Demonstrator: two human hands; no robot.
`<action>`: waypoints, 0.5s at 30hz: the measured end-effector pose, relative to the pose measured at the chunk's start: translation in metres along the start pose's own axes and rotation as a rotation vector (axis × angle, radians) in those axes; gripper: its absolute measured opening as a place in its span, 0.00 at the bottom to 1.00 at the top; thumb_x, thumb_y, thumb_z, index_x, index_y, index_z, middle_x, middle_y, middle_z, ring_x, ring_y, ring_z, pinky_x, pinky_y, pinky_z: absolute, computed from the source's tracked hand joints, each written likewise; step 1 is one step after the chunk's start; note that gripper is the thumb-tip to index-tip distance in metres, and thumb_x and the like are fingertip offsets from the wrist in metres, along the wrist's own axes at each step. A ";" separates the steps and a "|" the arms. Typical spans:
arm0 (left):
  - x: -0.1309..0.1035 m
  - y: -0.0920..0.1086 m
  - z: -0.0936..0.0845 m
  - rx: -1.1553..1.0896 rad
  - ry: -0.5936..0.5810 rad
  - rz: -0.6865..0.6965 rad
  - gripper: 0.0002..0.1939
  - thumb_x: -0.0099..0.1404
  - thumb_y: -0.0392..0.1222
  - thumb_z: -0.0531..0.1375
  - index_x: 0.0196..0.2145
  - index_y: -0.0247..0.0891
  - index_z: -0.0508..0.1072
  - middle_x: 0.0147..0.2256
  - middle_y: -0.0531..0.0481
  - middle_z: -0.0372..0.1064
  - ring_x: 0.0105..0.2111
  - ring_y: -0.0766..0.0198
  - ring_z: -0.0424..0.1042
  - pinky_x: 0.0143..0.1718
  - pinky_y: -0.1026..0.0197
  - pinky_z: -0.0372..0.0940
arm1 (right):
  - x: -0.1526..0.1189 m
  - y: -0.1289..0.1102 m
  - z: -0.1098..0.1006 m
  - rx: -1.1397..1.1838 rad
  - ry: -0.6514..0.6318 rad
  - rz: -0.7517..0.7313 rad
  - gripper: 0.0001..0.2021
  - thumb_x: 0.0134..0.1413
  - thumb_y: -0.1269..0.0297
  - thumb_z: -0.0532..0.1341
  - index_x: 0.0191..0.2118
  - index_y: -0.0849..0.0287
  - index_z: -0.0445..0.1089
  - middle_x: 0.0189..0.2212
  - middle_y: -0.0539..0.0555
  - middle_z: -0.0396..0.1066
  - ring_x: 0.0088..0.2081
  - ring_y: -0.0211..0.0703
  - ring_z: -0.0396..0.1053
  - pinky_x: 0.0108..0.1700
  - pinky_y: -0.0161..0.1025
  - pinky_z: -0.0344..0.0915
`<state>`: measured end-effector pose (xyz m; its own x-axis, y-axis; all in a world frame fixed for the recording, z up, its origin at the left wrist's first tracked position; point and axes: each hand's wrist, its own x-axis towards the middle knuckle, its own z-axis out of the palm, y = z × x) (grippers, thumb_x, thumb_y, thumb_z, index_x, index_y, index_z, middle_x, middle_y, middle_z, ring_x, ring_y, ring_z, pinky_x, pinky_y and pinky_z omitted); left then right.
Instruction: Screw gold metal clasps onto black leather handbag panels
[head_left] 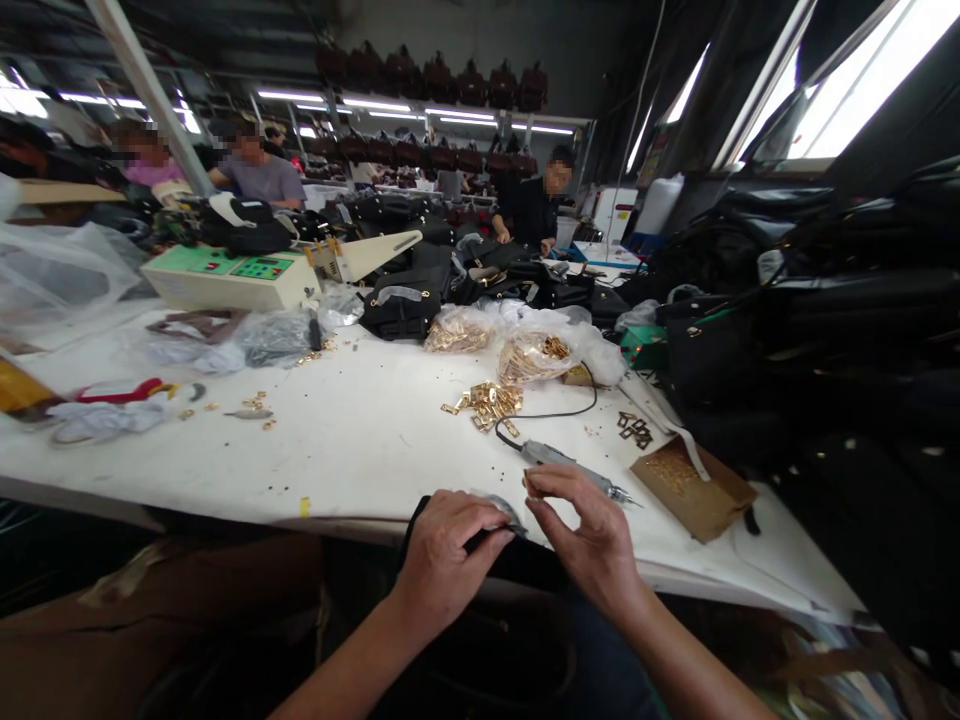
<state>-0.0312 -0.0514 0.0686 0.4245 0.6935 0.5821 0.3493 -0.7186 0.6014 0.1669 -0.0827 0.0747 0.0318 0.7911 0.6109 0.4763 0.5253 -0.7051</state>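
Observation:
My left hand (450, 550) is closed at the table's front edge, thumb and fingers pinching the edge of a black bag (534, 562) in my lap. Grey-looking clear plastic shows beside those fingertips. Just to the right, my right hand (592, 530) pinches a small gold-coloured metal fitting (529, 484) between thumb and forefinger, raised slightly above the bag. Behind that hand lies a grey electric screwdriver (559, 460) with its tip pointing right. Beyond it is a loose pile of gold metal fittings (491, 402).
A cardboard box (724, 508) with small gold pieces stands at right, near dark metal frames (634, 430). Clear bags of gold hardware (525, 355) lie behind. A cream machine (232, 280) stands at left. Black bags pile up at right; a co-worker (525, 205) stands across the table.

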 end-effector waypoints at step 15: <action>0.000 0.005 -0.004 0.059 -0.123 -0.143 0.05 0.70 0.40 0.62 0.34 0.41 0.76 0.32 0.53 0.77 0.35 0.62 0.73 0.43 0.56 0.59 | -0.005 -0.002 -0.008 0.445 -0.221 0.658 0.18 0.56 0.54 0.69 0.50 0.55 0.75 0.36 0.51 0.74 0.36 0.42 0.70 0.39 0.38 0.67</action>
<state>-0.0330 -0.0544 0.0741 0.4647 0.7797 0.4196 0.4600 -0.6175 0.6380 0.1722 -0.0903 0.0760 -0.0132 0.9995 -0.0290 0.0264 -0.0287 -0.9992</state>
